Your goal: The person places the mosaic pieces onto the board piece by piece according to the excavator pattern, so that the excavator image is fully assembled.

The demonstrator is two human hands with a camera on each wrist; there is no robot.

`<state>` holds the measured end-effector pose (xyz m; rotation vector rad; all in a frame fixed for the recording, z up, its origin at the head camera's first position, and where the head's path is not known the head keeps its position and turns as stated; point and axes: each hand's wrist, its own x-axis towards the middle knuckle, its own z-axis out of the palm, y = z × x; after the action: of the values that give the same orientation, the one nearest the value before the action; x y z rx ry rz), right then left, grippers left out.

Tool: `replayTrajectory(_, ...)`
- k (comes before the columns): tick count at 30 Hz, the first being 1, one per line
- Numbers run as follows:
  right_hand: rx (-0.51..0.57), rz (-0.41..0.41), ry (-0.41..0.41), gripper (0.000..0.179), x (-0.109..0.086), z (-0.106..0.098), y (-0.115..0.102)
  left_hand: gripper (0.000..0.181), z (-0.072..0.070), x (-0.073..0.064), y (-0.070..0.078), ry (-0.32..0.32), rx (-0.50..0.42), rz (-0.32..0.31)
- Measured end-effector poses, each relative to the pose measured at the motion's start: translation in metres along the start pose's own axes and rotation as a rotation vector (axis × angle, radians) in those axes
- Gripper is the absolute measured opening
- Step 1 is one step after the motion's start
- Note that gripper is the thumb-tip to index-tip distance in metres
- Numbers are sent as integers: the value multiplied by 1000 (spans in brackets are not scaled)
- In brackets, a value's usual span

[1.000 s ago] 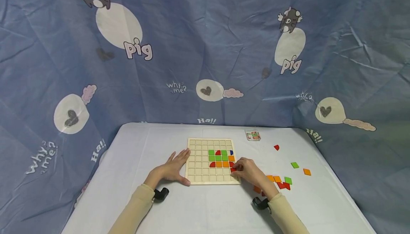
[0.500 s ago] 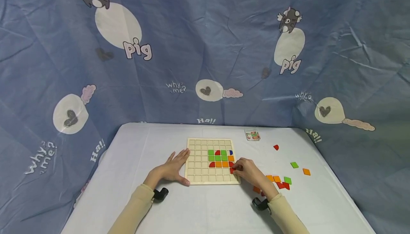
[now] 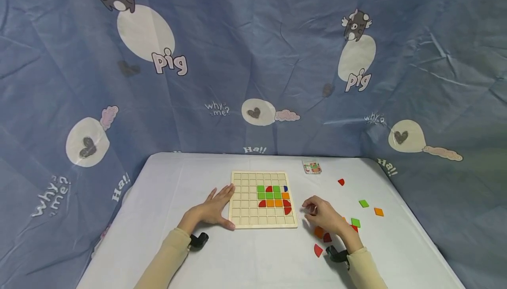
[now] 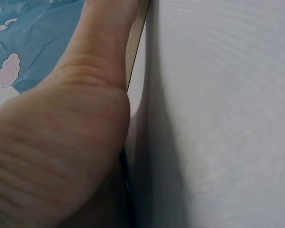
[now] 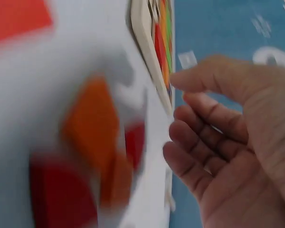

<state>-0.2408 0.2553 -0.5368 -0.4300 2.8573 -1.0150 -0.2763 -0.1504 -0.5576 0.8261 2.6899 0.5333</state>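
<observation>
A pale wooden grid board lies on the white table, with green, red, orange and blue pieces set in its right half. At the board's left edge rests my left hand, fingers spread and straight; the left wrist view shows its heel and thumb along the edge. My right hand hovers right of the board, fingers loosely curled with nothing between them, as the right wrist view confirms. A red quarter-circle piece sits in the rightmost column. Below the right hand lie an orange square and red quarter circles.
Farther right on the table are a green square, an orange square, another green square and a red quarter circle. A small clear box with a printed card stands behind the board. A blue printed cloth hangs behind.
My right hand has let go of the red quarter-circle piece on the board and moved right, off the board, over the loose pieces. The left hand has stayed put.
</observation>
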Motion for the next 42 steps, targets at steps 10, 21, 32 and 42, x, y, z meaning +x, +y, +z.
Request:
replayTrajectory(10, -21, 138, -31, 43, -33, -41, 51, 133, -1, -3, 1, 7, 5, -9)
replayTrajectory(21, -26, 231, -54, 33, -32, -39, 61, 133, -2, -1, 0, 12, 15, -4)
replayTrajectory(32, -75, 180, 9, 26, -18, -31, 47, 135, 0, -1, 0, 4, 14, -16)
replayTrajectory(42, -57, -66, -31, 23, 15, -4, -2, 133, 3, 0, -2, 11, 6, -2)
